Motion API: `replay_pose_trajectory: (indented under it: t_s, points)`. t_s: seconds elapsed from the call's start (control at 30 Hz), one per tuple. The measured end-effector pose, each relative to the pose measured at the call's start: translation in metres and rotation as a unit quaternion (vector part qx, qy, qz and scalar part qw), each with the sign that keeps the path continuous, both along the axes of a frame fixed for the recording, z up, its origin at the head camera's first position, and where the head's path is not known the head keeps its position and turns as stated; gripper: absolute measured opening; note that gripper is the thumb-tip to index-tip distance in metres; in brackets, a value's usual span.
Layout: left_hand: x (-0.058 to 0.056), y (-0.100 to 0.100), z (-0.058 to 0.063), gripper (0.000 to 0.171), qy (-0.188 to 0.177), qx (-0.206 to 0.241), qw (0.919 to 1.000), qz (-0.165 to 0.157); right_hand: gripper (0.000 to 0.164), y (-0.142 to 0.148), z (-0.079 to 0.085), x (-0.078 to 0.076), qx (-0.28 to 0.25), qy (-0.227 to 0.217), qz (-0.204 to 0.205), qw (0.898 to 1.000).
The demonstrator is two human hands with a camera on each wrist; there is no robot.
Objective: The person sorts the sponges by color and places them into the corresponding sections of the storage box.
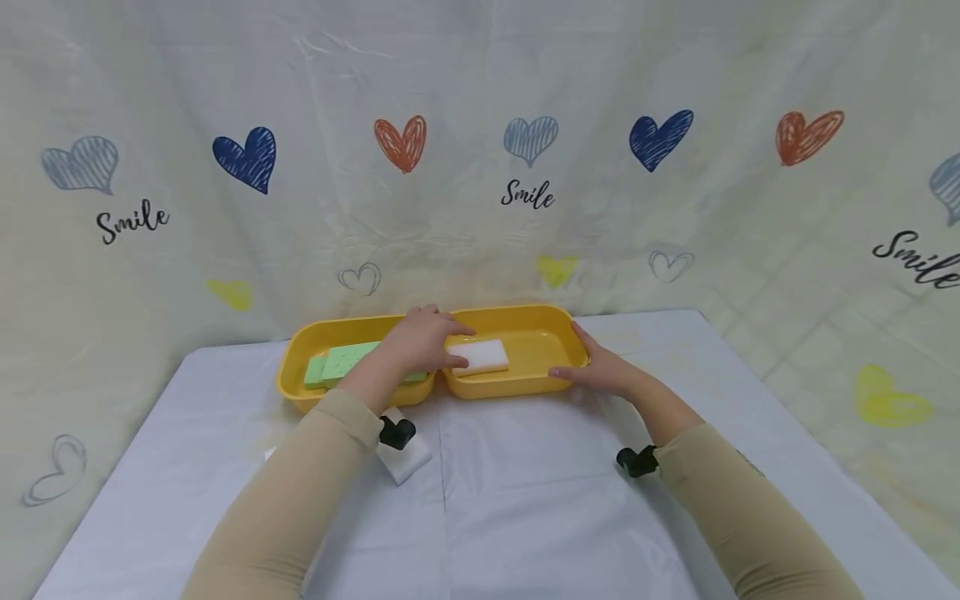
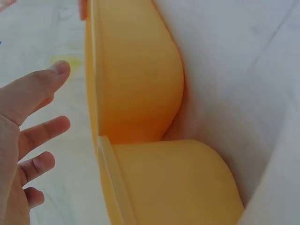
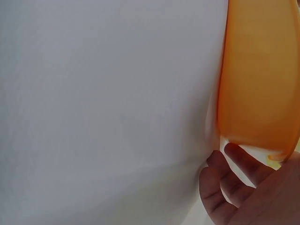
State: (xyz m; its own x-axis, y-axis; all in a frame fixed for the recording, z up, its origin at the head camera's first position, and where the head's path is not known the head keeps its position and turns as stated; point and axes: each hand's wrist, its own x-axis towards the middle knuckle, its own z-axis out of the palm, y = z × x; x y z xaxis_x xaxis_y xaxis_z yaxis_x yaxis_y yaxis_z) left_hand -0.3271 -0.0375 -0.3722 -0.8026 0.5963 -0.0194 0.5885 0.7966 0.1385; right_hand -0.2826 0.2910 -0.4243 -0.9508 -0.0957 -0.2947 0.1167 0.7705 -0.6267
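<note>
Two yellow trays stand side by side at the back of the table. Green sponge-like blocks (image 1: pixel 352 360) lie in the left tray (image 1: pixel 296 337); a flat white block (image 1: pixel 486 356) lies in the left part of the right tray (image 1: pixel 536 385). My left hand (image 1: pixel 423 342) is over the place where the trays meet, its fingers spread with nothing between them, the thumb tip overlapping the white block in the head view. At the right tray's far right end, my right hand (image 1: pixel 600 367) holds the corner, thumb at the front rim and fingers round the outer side (image 3: pixel 241 180).
Another white block (image 1: pixel 405 457) lies on the white-covered table (image 1: pixel 525 483) beneath my left wrist. Behind the trays hangs a pale curtain (image 1: pixel 465 233) printed with hearts. Dark wrist cameras (image 1: pixel 637 461) jut from both sleeves.
</note>
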Motion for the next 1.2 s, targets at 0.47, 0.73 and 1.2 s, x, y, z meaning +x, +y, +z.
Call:
replay_pose_trajectory:
  t_s: [0.47, 0.73, 1.2]
  points:
    - [0.052, -0.046, 0.006, 0.05, 0.017, 0.023, 0.9977, -0.062, 0.116, 0.001, -0.003, 0.0, -0.001, 0.003, 0.007, 1.0]
    - [0.079, -0.082, 0.0, 0.053, 0.003, 0.027, 0.9958, -0.088, 0.118, 0.001, -0.002, -0.003, 0.012, 0.004, 0.009, 1.0]
    - [0.101, -0.103, -0.027, 0.053, -0.104, 0.015, 0.993, -0.054, 0.117, 0.0, -0.001, -0.003, 0.006, 0.0, 0.011, 1.0]
